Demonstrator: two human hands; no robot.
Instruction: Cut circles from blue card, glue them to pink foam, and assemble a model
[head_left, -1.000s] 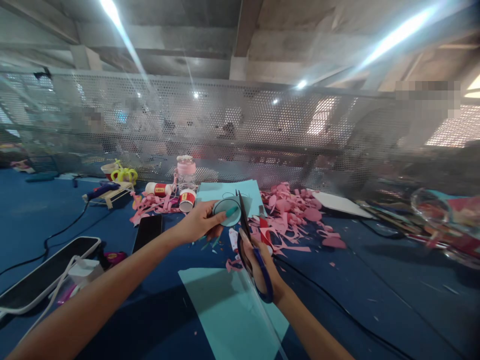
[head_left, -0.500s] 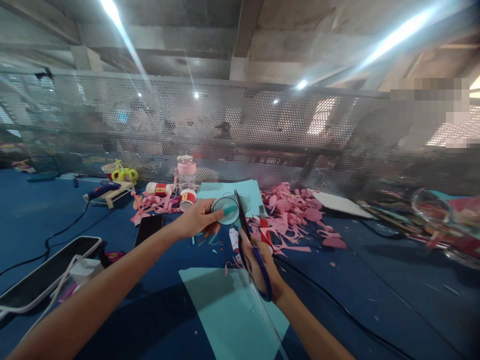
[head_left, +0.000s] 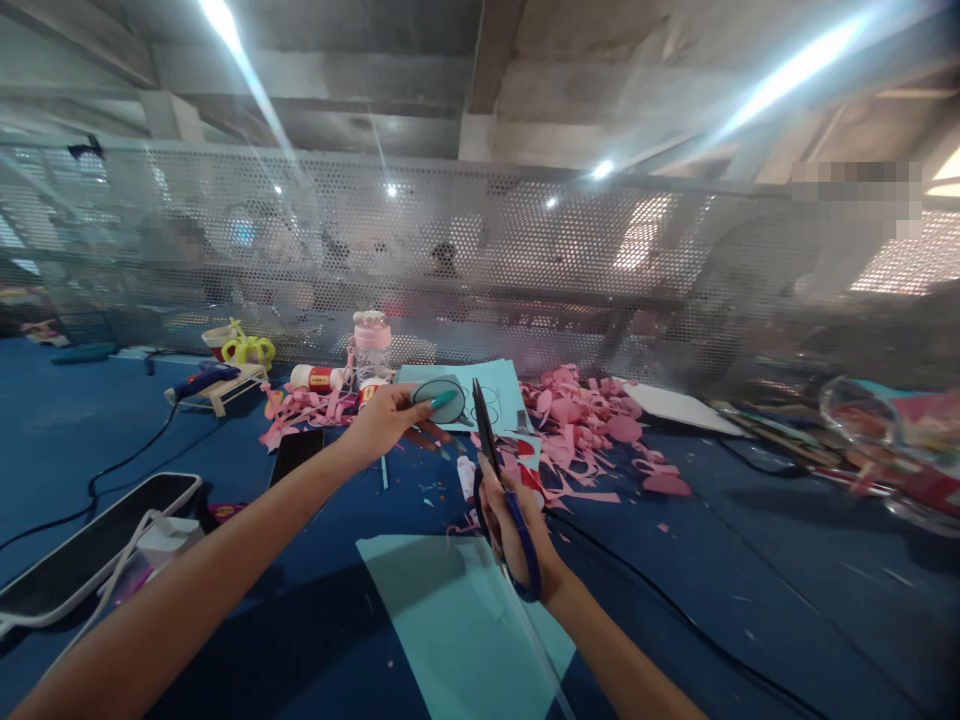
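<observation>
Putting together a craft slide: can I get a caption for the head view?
Left hand holds a teal paper circle; right hand grips blue-handled scissors.

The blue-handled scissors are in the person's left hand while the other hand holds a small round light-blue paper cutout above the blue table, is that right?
Not quite. In the head view the blue-handled scissors are in the person's right hand, not the left. The left hand is the one holding the small round light-blue paper cutout above the blue table.
</observation>
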